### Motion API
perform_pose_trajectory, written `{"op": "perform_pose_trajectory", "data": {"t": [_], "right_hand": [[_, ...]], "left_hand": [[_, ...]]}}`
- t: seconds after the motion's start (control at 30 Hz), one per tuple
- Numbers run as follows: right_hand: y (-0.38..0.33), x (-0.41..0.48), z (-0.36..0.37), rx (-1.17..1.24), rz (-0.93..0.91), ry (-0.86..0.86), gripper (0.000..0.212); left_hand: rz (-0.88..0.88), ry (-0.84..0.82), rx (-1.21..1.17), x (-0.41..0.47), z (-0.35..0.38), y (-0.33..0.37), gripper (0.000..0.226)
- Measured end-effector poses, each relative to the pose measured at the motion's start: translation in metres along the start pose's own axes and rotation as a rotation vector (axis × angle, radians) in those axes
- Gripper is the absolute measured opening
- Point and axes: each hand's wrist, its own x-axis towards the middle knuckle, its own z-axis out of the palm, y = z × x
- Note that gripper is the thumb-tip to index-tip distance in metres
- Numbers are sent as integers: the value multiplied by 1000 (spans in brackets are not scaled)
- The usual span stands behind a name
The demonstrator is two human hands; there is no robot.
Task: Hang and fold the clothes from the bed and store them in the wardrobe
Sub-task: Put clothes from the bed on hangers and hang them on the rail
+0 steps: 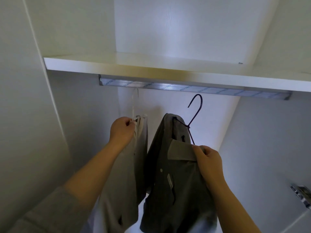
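left hand (122,130) up at chest height, fingers curled, pinching the neck of a white hanger (133,106) where the top of a light beige garment (124,190) bunches over it. right hand (209,163) lower and to the right, fingers curled tight on the collar of a grey shirt (168,190) along with the lower part of a dark hanger (194,116). hands are apart, each clamped on its own hanger and cloth.

beige garment hangs straight down from the left hand, alongside the left forearm. grey shirt hangs just beside it on the right, buttons and a label showing on the front, one shoulder draped over the dark hanger. the two garments nearly touch lower down.

dark hanger is tilted, its hook pointing up and free in the air just under the metal rail (185,89), not on it. white hanger's hook reaches up close to the rail at the left end; cannot tell if it is hooked on.

rail is fixed under a white shelf (134,66) inside the wardrobe (269,148), white walls on both sides. metal hinge (301,196) at far right edge. grey sleeve (50,214) on the left arm at bottom left.
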Motion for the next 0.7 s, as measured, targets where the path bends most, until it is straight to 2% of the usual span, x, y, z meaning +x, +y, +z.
{"op": "perform_pose_trajectory", "data": {"t": [0.43,0.6,0.7], "right_hand": [[0,27,4,-46,-14,-61,27],[0,32,3,-50,-14,-66,29],[1,33,3,-51,-12,-67,29]], "left_hand": [[38,145,-93,68,9,20,36],[-1,215,-118,84,14,17,44],[-23,213,-110,90,17,14,41]]}}
